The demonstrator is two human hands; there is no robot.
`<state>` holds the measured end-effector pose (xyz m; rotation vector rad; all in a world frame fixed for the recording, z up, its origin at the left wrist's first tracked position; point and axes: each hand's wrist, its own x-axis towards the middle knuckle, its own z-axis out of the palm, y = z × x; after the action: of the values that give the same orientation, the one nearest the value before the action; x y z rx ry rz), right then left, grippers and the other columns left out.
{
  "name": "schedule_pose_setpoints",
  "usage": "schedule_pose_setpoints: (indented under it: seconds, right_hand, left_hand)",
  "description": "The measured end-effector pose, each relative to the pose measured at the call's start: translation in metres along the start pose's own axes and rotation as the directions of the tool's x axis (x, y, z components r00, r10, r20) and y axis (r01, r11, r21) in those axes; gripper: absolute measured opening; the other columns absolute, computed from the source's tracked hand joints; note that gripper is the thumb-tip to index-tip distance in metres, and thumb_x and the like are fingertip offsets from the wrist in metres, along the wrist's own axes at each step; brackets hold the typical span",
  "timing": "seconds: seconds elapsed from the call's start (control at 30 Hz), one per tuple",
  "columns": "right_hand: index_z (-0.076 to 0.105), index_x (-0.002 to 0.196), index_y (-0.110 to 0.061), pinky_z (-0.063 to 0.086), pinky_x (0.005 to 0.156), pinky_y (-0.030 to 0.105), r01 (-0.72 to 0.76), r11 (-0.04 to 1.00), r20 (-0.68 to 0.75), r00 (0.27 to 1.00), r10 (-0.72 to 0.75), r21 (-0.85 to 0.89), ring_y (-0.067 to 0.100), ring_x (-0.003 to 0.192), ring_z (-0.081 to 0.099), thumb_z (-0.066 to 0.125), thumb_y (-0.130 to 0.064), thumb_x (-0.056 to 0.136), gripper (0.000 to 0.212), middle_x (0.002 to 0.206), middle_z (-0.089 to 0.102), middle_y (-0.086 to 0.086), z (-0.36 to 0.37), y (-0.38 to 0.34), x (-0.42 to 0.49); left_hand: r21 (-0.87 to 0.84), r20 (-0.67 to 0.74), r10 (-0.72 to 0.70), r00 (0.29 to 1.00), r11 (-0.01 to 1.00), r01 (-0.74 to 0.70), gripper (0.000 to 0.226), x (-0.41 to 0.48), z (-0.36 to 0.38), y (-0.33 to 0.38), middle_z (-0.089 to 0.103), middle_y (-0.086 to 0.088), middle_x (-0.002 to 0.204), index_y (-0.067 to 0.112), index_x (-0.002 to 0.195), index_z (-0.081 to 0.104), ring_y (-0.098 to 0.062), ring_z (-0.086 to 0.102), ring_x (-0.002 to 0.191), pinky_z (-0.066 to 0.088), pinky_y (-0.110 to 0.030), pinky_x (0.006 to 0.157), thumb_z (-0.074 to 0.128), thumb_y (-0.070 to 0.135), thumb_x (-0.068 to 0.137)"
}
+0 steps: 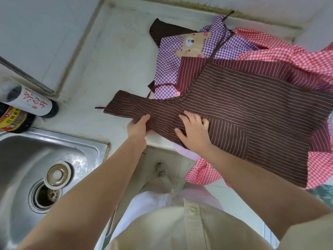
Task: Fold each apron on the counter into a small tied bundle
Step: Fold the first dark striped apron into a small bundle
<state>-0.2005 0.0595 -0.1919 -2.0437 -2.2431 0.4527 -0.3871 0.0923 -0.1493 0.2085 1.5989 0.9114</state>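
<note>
Only real open stretch is the bare counter (111, 65) through the upper middle of the frame. Left edge is blocked by bottles (34, 102), the sink (54, 139) drops away lower left, and the apron pile (306, 56), brown striped apron (252, 105) on top, swallows the right side.

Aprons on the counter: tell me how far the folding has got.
Done: no tied bundle shows. In hand: the brown striped apron lies spread out; the left hand grips its near edge, the right hand presses it flat. To do: the purple checked apron and the red checked apron lie loose underneath.
</note>
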Motion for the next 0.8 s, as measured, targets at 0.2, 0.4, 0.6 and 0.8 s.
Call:
schedule_pose_setpoints:
  seconds: [0.2, 0.4, 0.6, 0.8]
  right_hand:
    - [0.047, 0.143, -0.021, 0.017, 0.121, 0.039, -0.207, 0.738, 0.272, 0.962, 0.033, 0.642, 0.012, 0.144, 0.03, 0.045, -0.037, 0.102, 0.044, 0.154, 0.039, -0.001, -0.027, 0.024, 0.004]
    - [0.068, 0.11, -0.019, 0.051, 0.093, 0.036, -0.373, 0.065, 0.326, 0.873, 0.362, 0.926, 0.016, 0.099, 0.068, 0.033, -0.039, 0.106, 0.04, 0.104, 0.073, 0.0, -0.08, 0.085, -0.025]
    - [0.06, 0.128, -0.016, 0.053, 0.092, 0.042, -0.184, -0.405, 0.4, 0.731, 0.552, 0.896, 0.024, 0.112, 0.064, 0.025, -0.051, 0.104, 0.055, 0.125, 0.066, 0.008, -0.108, 0.177, -0.097]
    - [0.065, 0.119, -0.012, 0.052, 0.077, 0.037, -0.388, -0.388, 0.547, 0.644, 0.535, 0.836, 0.02, 0.103, 0.066, 0.031, -0.075, 0.09, 0.077, 0.115, 0.071, 0.007, -0.098, 0.229, -0.145]
  left_hand:
    - [0.173, 0.259, 0.475, 0.841, 0.834, -0.524, 0.022, -0.041, 0.052, -0.004, 0.065, 0.002, 0.114, 0.018, 0.116, 0.059, -0.012, 0.06, 0.109, 0.046, -0.026, 0.099, 0.057, 0.022, 0.094]
    - [0.309, 0.657, 0.705, 0.266, 0.07, -0.949, 0.017, -0.105, 0.14, -0.034, 0.056, 0.002, 0.074, 0.011, 0.075, 0.058, -0.02, 0.058, 0.077, 0.05, -0.039, 0.076, 0.056, 0.017, 0.09]
    - [0.075, 0.992, 0.125, 0.017, -0.478, -0.875, 0.024, -0.108, 0.196, -0.107, 0.013, -0.014, 0.162, 0.008, 0.107, 0.065, -0.031, 0.012, 0.15, 0.022, -0.049, 0.119, 0.066, 0.021, 0.087]
    - [0.03, 0.973, -0.156, 0.17, -0.645, -0.764, 0.036, -0.094, 0.193, -0.14, -0.007, -0.007, 0.164, 0.019, 0.13, 0.053, -0.023, -0.004, 0.151, 0.005, -0.044, 0.123, 0.055, 0.029, 0.096]
